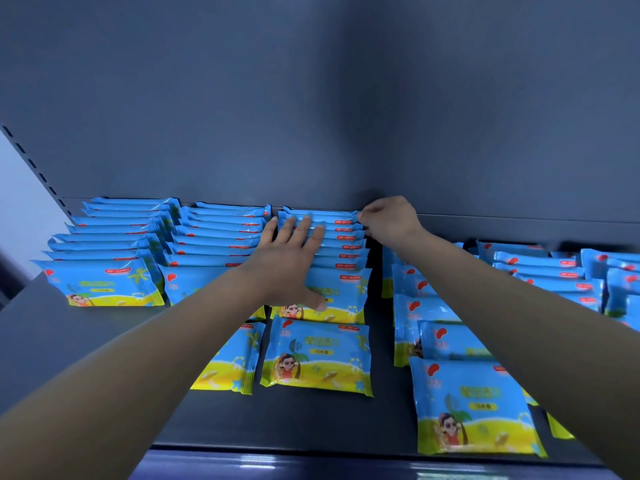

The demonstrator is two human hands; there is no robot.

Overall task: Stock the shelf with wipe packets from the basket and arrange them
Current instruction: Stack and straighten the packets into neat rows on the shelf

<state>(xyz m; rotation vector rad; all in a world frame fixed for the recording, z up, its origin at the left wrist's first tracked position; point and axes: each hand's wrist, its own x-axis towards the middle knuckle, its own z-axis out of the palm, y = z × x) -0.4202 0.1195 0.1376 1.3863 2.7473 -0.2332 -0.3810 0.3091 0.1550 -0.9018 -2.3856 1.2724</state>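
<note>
Wipe pkts (318, 355): blue/yellow, cartoon figure in sunglasses, yellow tag (319, 351) reads "10" + characters I can't read. Pkts stand in rows front-to-back on dark shelf (52, 341), centre frame; loose ones lie lower centre & right. L hand (291, 261) flat, fingers spread, on mid row (341, 252). R hand (389, 220) pinches rearmost pkt (322, 213) end, by grey back panel (311, 98).

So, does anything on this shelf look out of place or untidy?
Yes. In front of the neat standing rows, two loose packets lie flat. On the right, the packet group overlaps at uneven angles. No damage or spill shows.
</note>
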